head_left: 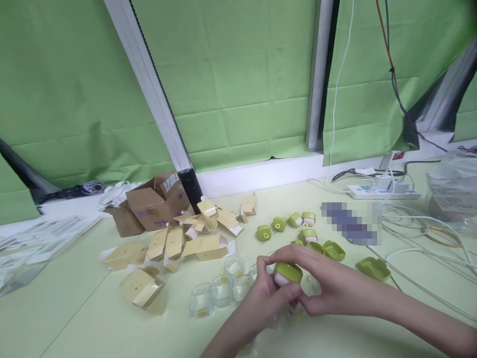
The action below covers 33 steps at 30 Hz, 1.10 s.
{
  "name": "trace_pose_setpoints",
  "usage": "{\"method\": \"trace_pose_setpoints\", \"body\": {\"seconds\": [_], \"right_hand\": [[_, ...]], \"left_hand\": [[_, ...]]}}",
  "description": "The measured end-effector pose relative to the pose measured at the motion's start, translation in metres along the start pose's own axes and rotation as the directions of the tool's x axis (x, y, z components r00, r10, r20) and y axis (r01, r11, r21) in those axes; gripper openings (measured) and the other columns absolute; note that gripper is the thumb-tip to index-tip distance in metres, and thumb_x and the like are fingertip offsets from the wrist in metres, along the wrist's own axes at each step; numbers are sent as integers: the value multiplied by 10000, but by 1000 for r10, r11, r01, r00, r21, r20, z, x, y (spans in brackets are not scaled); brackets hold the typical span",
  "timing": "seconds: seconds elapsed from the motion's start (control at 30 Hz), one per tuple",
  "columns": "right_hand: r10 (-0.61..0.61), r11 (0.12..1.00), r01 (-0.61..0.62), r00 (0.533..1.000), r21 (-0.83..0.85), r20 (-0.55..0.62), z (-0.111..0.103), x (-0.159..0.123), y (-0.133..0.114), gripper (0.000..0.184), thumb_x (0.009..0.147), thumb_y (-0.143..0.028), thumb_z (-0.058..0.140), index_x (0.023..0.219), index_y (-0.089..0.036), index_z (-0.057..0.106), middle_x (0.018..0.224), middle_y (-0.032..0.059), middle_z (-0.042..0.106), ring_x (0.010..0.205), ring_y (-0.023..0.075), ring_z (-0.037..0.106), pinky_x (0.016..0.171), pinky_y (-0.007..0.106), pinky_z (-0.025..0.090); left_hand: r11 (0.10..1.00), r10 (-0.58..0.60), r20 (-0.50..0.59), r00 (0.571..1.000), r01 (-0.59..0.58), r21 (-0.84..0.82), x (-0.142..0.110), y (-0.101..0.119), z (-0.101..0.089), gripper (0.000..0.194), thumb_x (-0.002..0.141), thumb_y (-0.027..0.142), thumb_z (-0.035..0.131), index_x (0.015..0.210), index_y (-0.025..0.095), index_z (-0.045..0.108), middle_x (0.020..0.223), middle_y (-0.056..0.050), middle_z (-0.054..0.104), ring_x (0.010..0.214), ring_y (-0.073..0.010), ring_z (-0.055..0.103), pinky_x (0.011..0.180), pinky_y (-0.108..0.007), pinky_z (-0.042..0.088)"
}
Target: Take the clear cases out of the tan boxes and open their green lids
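Note:
Both hands meet around a small rounded case (pixel 288 273) with a green top and a whitish lower part. My left hand (pixel 265 298) grips it from the left and below, thumb along its front. From the right, my right hand (pixel 326 283) curls over it with the index finger along the top and the thumb underneath. Under and beside the hands stand several clear plastic cups (pixel 201 300), partly hidden. Just behind lie similar green-topped cases (pixel 264 232) and open green shells (pixel 333 250). Another green shell (pixel 373 268) lies beyond my right forearm.
Opened small yellow cartons (pixel 173 243) spread over the left of the table (pixel 85 318). Behind them stands a brown cardboard box (pixel 158 204). At the right are a white power strip (pixel 383 191), loose white cables (pixel 421 243) and a clear plastic bag (pixel 454 189). Green curtains (pixel 238 74) hang behind.

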State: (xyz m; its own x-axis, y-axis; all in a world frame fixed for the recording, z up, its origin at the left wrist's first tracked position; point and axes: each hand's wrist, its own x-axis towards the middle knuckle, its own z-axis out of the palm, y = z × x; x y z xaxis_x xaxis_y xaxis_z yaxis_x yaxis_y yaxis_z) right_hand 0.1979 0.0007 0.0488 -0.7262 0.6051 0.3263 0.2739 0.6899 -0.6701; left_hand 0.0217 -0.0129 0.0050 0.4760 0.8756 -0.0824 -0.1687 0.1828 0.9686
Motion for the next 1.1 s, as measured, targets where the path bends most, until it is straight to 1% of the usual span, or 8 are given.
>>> {"method": "trace_pose_setpoints", "body": {"seconds": [0.17,0.37,0.57,0.73,0.83,0.97,1.03,1.1], "right_hand": [[37,999,-37,999,14,-11,8,-2,2,828,636,14,504,1383,-283,306,1317,58,529,1203,221,509,982,344,435],[-38,999,38,999,7,19,17,-1,8,917,671,36,475,1437,-267,72,1266,98,540,1197,224,519,973,390,445],[-117,993,117,993,19,28,21,0,5,802,755,16,442,1426,-270,107,1306,99,516,1216,203,503,993,376,436],[-141,989,141,990,35,20,19,18,12,767,761,14,453,1431,-266,209,1323,98,511,1212,228,504,953,357,467],[-229,973,230,971,-9,75,7,35,20,679,796,-12,484,1401,-268,312,1328,78,497,1226,217,472,975,356,443],[-215,972,216,976,-87,19,-15,44,34,431,852,-159,557,1266,-265,498,1199,74,533,1180,228,477,934,370,454],[-138,988,131,986,-76,-93,-23,42,41,409,855,-266,595,1252,-266,497,1167,80,523,1138,234,498,901,381,473],[-71,997,63,981,-49,-179,-29,39,49,436,845,-342,615,1252,-268,477,1173,82,510,1124,234,502,885,386,482]], "left_hand": [[994,88,-89,992,-93,-58,1,-17,-2,608,684,440,748,991,242,263,731,72,506,647,-87,488,611,-228,335],[979,204,-53,978,-203,16,-6,-14,-1,541,749,290,702,1092,237,287,980,-22,553,855,-149,543,751,-280,410],[936,278,-43,960,-260,238,-15,-7,-2,527,789,207,615,1240,211,343,1128,-64,531,1056,-220,525,920,-341,404],[943,232,-146,962,-185,275,-8,9,-17,809,721,157,649,1394,246,208,1323,-71,447,1259,-255,400,1050,-353,303],[919,136,-53,989,-106,380,-4,29,-36,802,717,193,669,1377,215,214,1227,-69,515,1171,-248,479,984,-351,352],[788,-76,-27,997,77,611,-2,47,-57,552,759,327,643,1208,193,352,964,-25,583,879,-194,568,791,-333,427],[681,-27,-61,998,63,730,4,46,-59,437,769,356,634,1120,211,417,932,-16,578,832,-184,552,774,-333,422],[594,109,-51,993,-24,804,15,38,-56,351,761,366,647,1045,222,499,999,-30,561,930,-206,525,836,-343,401]]}}
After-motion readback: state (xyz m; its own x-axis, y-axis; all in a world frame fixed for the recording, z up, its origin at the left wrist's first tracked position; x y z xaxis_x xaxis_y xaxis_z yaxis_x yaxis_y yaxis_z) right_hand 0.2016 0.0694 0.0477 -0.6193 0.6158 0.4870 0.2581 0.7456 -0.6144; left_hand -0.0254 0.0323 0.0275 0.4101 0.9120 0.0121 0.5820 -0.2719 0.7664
